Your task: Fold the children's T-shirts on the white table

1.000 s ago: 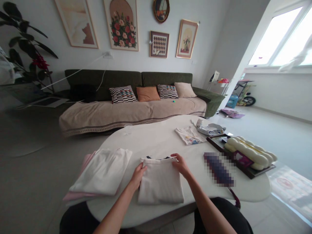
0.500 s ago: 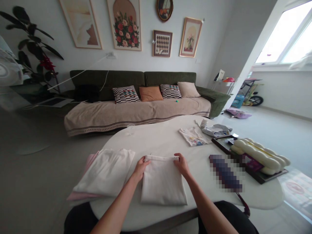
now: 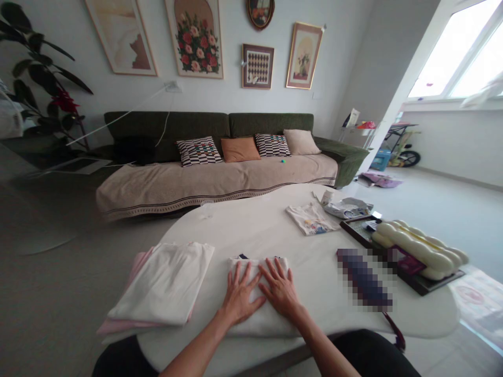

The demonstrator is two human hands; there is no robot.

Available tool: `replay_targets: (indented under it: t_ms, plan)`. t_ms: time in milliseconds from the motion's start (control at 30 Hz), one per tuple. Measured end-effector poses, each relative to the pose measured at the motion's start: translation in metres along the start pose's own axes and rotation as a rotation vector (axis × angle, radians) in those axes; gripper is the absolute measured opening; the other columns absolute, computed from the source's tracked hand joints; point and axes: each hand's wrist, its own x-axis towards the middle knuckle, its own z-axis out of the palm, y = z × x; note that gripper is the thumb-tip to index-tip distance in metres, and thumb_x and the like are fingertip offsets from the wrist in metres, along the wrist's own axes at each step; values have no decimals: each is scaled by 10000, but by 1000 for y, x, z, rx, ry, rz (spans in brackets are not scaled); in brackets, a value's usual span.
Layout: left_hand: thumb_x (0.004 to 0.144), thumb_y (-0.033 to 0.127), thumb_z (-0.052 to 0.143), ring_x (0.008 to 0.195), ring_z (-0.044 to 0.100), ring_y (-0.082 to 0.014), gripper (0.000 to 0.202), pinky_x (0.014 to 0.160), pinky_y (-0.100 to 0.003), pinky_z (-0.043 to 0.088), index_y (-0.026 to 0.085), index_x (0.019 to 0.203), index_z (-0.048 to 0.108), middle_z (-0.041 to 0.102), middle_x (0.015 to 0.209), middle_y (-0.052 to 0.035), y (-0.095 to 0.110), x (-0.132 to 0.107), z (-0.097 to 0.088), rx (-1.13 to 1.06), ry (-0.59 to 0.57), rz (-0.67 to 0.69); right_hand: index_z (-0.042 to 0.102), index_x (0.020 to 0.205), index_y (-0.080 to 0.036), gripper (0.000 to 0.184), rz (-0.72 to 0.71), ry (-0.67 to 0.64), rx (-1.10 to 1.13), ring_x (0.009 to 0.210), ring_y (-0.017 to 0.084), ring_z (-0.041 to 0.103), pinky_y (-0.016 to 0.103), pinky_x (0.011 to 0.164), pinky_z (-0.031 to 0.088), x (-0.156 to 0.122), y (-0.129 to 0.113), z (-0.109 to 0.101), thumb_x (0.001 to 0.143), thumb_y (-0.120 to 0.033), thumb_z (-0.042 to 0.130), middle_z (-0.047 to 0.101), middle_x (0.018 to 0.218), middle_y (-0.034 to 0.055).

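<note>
A folded white garment (image 3: 255, 319) lies on the white table (image 3: 251, 230) right in front of me. My left hand (image 3: 239, 296) and my right hand (image 3: 280, 289) both rest flat on top of it, side by side, fingers spread and empty. To the left of it sits a stack of folded clothes (image 3: 165, 285), white on top and pink underneath. A small folded printed shirt (image 3: 312, 219) lies farther off on the table to the right.
A dark tray (image 3: 408, 272) with a cream bumpy object (image 3: 418, 246) stands at the table's right, a crumpled plastic bag (image 3: 348, 208) behind it. A blurred-out oblong patch lies near my right hand. A green sofa (image 3: 220, 157) with cushions runs along the far wall.
Both hands left the garment's far corners and came to lie flat on its middle. The garment now looks shorter, folded nearer to me.
</note>
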Motion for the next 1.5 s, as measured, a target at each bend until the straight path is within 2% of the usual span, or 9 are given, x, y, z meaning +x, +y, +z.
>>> replay_targets:
  t_ms: [200, 300, 467, 600, 700, 800, 967, 1300, 1500]
  plan:
    - [596, 696, 528, 1298, -110, -364, 926, 1022, -570, -5, 349, 1367, 152, 5, 1470, 5, 3, 3, -6, 51, -101, -51, 191, 1356, -372, 627, 11, 12, -10, 1321, 278, -10, 561, 996, 92, 0, 2, 0, 799, -651, 253, 82, 1459, -20]
    - [511, 715, 574, 1290, -135, -368, 1040, 1011, -582, -15, 347, 1371, 119, -27, 1468, -14, 4, 6, -8, 68, -147, -65, 174, 1364, -353, 671, -6, -25, -19, 1320, 286, -16, 566, 991, 103, 2, 4, -2, 780, -666, 281, 71, 1461, -3]
    - [484, 748, 556, 1290, -111, -383, 1084, 997, -605, -10, 312, 1378, 126, -26, 1464, -61, 7, 6, -16, 77, -171, -49, 196, 1365, -326, 658, 18, -92, -43, 1318, 296, -20, 589, 987, 66, 3, -5, -10, 790, -612, 338, 54, 1460, 18]
    - [603, 743, 461, 1303, -44, -380, 967, 1009, -595, 52, 243, 1381, 181, 33, 1463, -87, 4, -12, -11, 80, -84, 29, 193, 1377, -258, 608, 124, -45, -60, 1322, 271, -16, 566, 1003, 55, -16, -18, -7, 834, -494, 331, 53, 1455, 44]
    - [710, 703, 361, 1316, 28, -346, 824, 1031, -550, 110, 261, 1381, 179, 78, 1462, -61, -3, -28, 2, 75, -15, 65, 153, 1384, -260, 631, 63, -39, -26, 1324, 250, 2, 528, 1017, 111, -37, -18, 2, 835, -536, 298, 41, 1453, 33]
    - [703, 708, 369, 1315, 58, -341, 824, 1038, -533, 123, 284, 1381, 167, 90, 1462, -43, -9, -33, 11, 92, 32, 72, 123, 1383, -290, 638, -6, -21, -11, 1325, 233, 26, 490, 1028, 137, -49, -11, 10, 831, -572, 275, 38, 1452, 10]
    - [653, 741, 403, 1310, 71, -356, 900, 1033, -540, 120, 276, 1383, 154, 101, 1460, -49, -9, -31, 11, 109, 26, 78, 118, 1379, -305, 650, -12, -9, -12, 1325, 231, 36, 474, 1030, 144, -48, -6, 12, 822, -608, 259, 34, 1451, 2]
    - [708, 705, 367, 1313, 70, -347, 799, 1011, -583, 93, 310, 1373, 164, 102, 1460, -37, -4, -33, 12, 121, 20, 23, 131, 1376, -306, 617, 47, 16, -37, 1326, 223, 51, 504, 1016, 141, -49, -14, 13, 838, -578, 259, 74, 1450, 10]
    - [710, 712, 353, 1318, 74, -326, 782, 1002, -581, 147, 327, 1367, 177, 99, 1460, -27, 3, -49, 13, 97, 6, -10, 133, 1375, -312, 615, 69, 4, -26, 1324, 235, 71, 506, 1006, 169, -65, -20, 12, 835, -556, 299, 87, 1451, 10]
